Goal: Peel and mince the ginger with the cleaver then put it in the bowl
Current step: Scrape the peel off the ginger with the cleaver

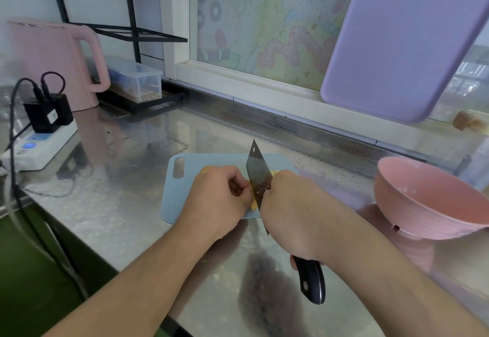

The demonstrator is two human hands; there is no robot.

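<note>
A light blue cutting board (182, 201) lies on the steel counter. On it my left hand (219, 199) curls its fingers over yellow ginger (253, 202), mostly hidden beneath the hand; a bit of yellow shows at the hand's far side (205, 169). My right hand (291, 215) grips the cleaver (258, 175) by its black handle (311, 278). The blade stands on edge beside my left fingers, with ginger bits stuck to it. A pink bowl (423, 201) sits to the right of the board, tilted toward me.
A pink kettle (53, 61), a power strip with black plugs (39, 140) and a clear container (137, 80) stand at the back left. A purple board (397, 45) leans on the window at the right. The counter edge runs along the lower left.
</note>
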